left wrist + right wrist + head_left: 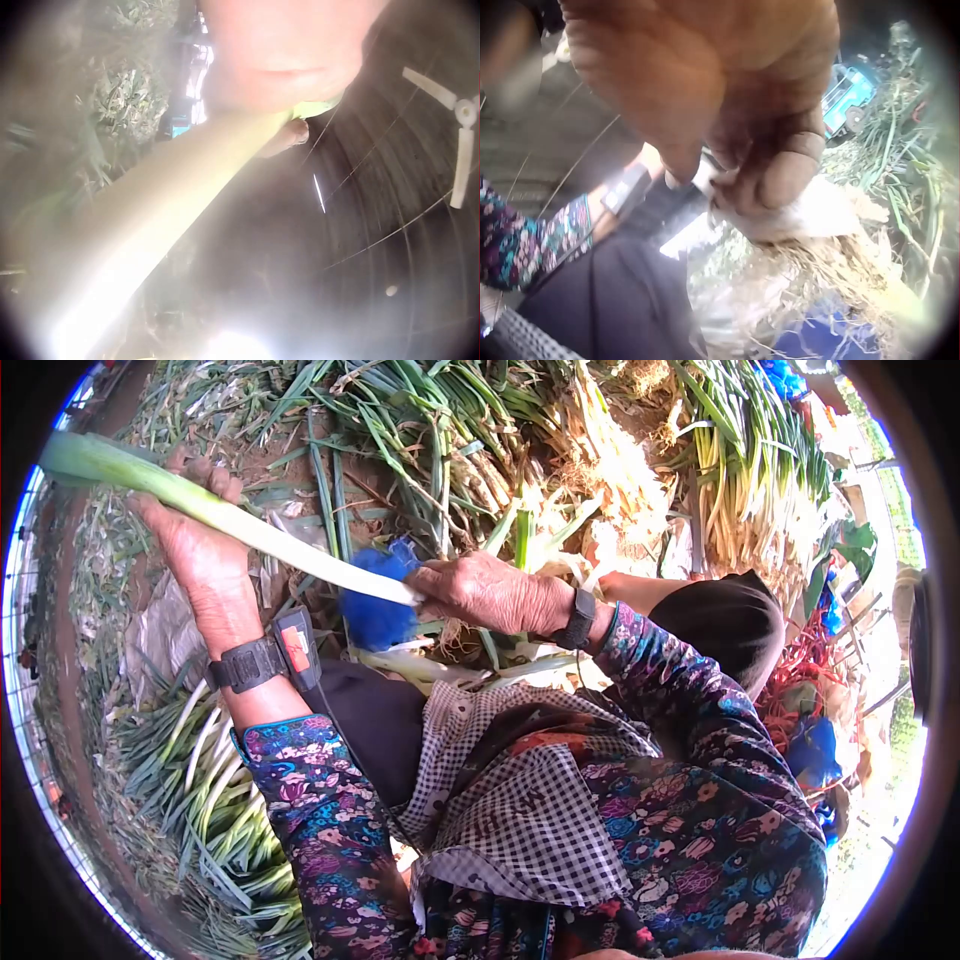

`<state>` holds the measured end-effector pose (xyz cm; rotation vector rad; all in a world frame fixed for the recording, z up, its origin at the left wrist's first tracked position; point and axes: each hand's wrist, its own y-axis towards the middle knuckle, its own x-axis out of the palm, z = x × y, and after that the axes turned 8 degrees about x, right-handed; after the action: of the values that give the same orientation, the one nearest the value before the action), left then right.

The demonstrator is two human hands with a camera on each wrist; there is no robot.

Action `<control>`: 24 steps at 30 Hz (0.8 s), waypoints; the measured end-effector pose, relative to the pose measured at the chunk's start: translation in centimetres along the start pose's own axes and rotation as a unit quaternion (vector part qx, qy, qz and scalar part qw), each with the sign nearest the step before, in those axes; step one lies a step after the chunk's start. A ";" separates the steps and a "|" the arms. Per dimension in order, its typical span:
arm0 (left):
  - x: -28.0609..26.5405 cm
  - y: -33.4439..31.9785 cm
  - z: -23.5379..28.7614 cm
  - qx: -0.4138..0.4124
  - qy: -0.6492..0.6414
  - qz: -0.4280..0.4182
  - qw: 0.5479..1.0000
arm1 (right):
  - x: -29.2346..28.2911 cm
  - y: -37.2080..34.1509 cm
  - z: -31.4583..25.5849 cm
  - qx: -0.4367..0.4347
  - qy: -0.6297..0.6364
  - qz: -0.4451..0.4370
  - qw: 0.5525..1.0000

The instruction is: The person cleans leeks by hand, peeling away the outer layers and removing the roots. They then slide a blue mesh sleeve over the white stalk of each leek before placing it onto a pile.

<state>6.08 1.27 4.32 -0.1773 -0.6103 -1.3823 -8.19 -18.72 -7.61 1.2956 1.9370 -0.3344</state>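
Note:
A long leek (pixel 270 540), green at its upper left end and white toward the roots, slants across in front of the body. My left hand (pixel 208 560) grips it near the green part, fingers behind the stalk. At the white end, my right hand (pixel 495 595) pinches it between thumb and curled fingers. The left wrist view has the pale stalk (pixel 172 195) running away from the hand. In the right wrist view, the right hand's curled fingers (pixel 784 176) are at the white end, with stringy roots (pixel 817 262) hanging below.
Leeks with green tops (pixel 430 430) lie in a heap ahead. Another bundle (pixel 750 470) lies at the far right, and stripped leeks (pixel 215 780) are piled at lower left. A blue plastic bundle (pixel 375 620) sits below the stalk. Leaf scraps cover the ground at left.

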 end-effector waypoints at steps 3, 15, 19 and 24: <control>-0.8 -0.8 -2.7 0.007 0.146 -0.035 0.989 | -0.5 1.4 -1.1 0.001 0.010 0.023 1.000; -3.4 1.5 -1.0 0.036 0.052 -0.056 0.996 | 3.7 -11.1 1.0 0.042 -0.044 -0.064 0.996; -2.8 1.4 -0.2 0.004 0.001 -0.085 0.996 | 4.0 -12.4 3.4 0.147 -0.055 -0.212 0.965; -2.3 0.2 -1.0 -0.026 -0.010 -0.124 0.992 | -2.2 -2.2 1.1 0.138 0.248 -0.018 0.959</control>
<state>6.46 2.87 2.40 -0.1610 -0.6279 -1.6399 -9.16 -21.83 -7.13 1.6466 2.3978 -0.3278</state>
